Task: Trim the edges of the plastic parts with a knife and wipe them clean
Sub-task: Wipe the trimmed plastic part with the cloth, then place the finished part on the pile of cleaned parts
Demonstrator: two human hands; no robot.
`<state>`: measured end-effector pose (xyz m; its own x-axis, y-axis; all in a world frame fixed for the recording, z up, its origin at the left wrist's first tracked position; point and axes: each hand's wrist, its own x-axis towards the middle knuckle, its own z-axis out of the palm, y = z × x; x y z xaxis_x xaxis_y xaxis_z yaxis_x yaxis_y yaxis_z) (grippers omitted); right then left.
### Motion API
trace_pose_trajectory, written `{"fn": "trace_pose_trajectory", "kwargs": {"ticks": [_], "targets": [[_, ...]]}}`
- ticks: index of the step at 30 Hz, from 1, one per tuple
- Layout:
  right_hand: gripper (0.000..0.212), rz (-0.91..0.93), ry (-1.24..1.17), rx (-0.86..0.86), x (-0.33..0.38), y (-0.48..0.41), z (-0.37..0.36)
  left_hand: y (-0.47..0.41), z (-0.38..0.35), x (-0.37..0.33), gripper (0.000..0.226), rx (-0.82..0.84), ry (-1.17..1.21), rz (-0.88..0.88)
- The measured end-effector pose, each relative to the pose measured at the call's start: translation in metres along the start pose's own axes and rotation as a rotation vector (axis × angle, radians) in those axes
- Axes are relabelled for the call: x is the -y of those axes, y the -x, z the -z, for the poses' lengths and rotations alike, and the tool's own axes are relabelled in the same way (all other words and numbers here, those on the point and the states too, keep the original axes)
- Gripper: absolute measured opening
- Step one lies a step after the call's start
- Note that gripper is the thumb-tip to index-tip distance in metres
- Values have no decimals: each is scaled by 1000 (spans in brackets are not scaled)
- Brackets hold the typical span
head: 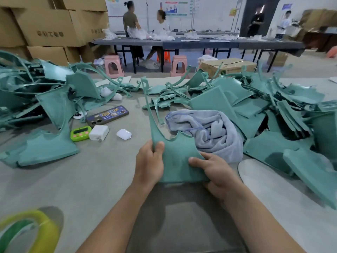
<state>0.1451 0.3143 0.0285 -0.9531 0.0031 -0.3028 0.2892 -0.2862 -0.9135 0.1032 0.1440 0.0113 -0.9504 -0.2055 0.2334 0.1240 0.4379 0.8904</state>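
I hold a teal plastic part [176, 154] above the grey table with both hands. It has a flat body and a long thin arm rising up and away from me. My left hand [150, 164] pinches its left edge with thumb on top. Gripping the part's right lower edge is my right hand [216, 172]. A crumpled grey-blue cloth [213, 132] lies just behind the part. Heaps of similar teal parts sit at the left [45, 106] and right [273, 114]. No knife is visible.
A phone [107, 115], green timer [81, 133], white charger [99, 132] and white earbud case [124, 134] lie left of centre. A yellow-green tape roll [27, 232] is at the near left. Cardboard boxes, pink stools and people at a far table stand behind.
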Motion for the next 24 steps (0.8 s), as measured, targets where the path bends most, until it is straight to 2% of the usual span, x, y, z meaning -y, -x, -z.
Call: {"fn": "trace_pose_trajectory", "kwargs": {"ticks": [3, 4, 6, 10, 13, 16, 20, 24], "targets": [[16, 21, -50, -59, 0, 3, -4, 6, -3, -7, 31, 19, -8, 66], [15, 35, -71, -82, 1, 5, -4, 11, -4, -11, 24, 68, -9, 68], [18, 43, -102, -106, 1, 9, -6, 22, -4, -14, 28, 111, 20, 22], [31, 42, -171, -52, 5, 28, -3, 35, 0, -29, 19, 70, 77, -85], [29, 103, -191, -22, 11, 47, 8, 38, -1, -45, 28, 70, 141, -60], [29, 159, -275, -31, 17, 74, 34, 56, -15, -67, 30, 168, 235, -2], [29, 189, -355, -58, 12, 117, 78, 97, -44, -95, 15, 278, 371, 65], [28, 190, -478, -200, -9, 171, 127, 153, -80, -119, 23, 493, 383, 49]]}}
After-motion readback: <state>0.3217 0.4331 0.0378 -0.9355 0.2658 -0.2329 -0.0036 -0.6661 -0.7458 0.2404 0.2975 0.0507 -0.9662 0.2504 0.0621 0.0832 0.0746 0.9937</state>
